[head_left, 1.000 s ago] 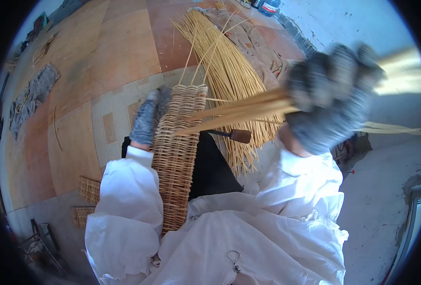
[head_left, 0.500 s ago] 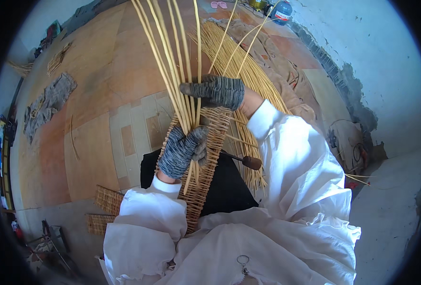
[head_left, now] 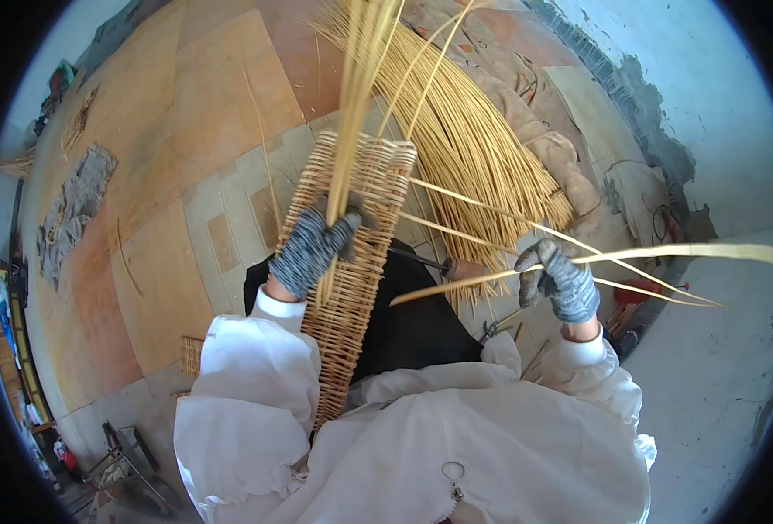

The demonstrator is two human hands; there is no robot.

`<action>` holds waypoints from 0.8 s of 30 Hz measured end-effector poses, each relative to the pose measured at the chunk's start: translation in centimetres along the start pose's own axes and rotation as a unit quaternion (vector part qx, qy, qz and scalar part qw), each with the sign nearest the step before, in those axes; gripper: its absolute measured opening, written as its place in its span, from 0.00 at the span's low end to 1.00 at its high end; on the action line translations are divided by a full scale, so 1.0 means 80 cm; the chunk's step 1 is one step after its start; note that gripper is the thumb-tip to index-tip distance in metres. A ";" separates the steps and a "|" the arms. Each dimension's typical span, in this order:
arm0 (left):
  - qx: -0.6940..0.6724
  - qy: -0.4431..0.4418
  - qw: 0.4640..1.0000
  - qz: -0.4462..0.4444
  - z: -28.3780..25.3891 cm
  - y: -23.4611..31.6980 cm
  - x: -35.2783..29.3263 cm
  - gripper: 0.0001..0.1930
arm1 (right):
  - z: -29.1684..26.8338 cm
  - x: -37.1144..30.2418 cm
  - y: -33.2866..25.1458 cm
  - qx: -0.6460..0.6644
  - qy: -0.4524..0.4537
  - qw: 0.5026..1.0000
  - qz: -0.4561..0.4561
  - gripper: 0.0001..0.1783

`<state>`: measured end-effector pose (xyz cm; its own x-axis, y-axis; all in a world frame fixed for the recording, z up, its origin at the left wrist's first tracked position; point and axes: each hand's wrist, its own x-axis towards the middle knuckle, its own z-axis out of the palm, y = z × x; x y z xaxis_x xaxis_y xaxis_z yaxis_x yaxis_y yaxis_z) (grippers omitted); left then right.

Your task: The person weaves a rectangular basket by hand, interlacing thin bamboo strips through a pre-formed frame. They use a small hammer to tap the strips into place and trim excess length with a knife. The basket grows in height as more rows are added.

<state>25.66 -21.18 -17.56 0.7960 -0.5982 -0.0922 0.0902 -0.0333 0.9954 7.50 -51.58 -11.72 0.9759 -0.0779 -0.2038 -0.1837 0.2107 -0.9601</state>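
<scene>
Two gloved hands split the work: the left hand (head_left: 312, 249) clamps upright canes (head_left: 351, 131) against the woven panel (head_left: 351, 262), steadying them; the right hand (head_left: 561, 281), out beside it, grips one cane (head_left: 666, 253) pulled sideways.

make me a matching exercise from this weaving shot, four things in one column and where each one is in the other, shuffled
Things:
1. left hand
2. right hand
3. woven panel
4. loose reed pile

Places or states:
A. spread on the floor beyond the panel
B. out to the side, gripping a few long reeds that run sideways
C. lying lengthwise over the lap, on a dark cloth
D. on the panel, clasping a bunch of upright reeds

Pairs: 1-D, 2-B, 3-C, 4-A
</scene>
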 end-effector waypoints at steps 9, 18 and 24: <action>0.485 -0.045 0.846 0.216 -0.011 0.021 0.012 0.31 | 0.019 -0.067 0.089 0.027 0.110 0.993 0.021 0.19; 0.501 -0.160 0.850 0.017 0.002 -0.004 0.015 0.55 | 0.030 -0.073 0.100 0.073 0.240 0.967 -0.039 0.19; 0.451 -0.114 0.885 0.020 0.001 -0.006 0.009 0.54 | 0.054 -0.015 0.095 -0.048 0.218 0.974 -0.045 0.19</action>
<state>26.12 -21.63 -18.10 0.6366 -0.7563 -0.1507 -0.5319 -0.5721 0.6243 5.42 -45.68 -17.92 0.8501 -0.5017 -0.1598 -0.1304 0.0933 -0.9871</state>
